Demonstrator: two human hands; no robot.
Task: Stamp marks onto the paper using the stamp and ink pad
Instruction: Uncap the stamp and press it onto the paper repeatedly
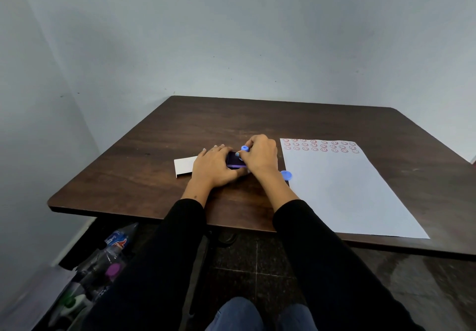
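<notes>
A white sheet of paper (342,191) lies on the right of the dark wooden table (144,166), with rows of red smiley marks (320,146) along its far edge. A purple ink pad (235,162) sits left of the paper. My left hand (213,167) grips the pad from the left. My right hand (260,154) holds a small blue stamp (244,149) down on the pad's surface. A blue cap (286,175) rests by the paper's left edge, beside my right wrist.
A white flat box or card (184,166) lies left of my left hand. Under the table's left side stand several plastic bottles (113,253), one with a purple cap. A pale wall runs close behind and to the left.
</notes>
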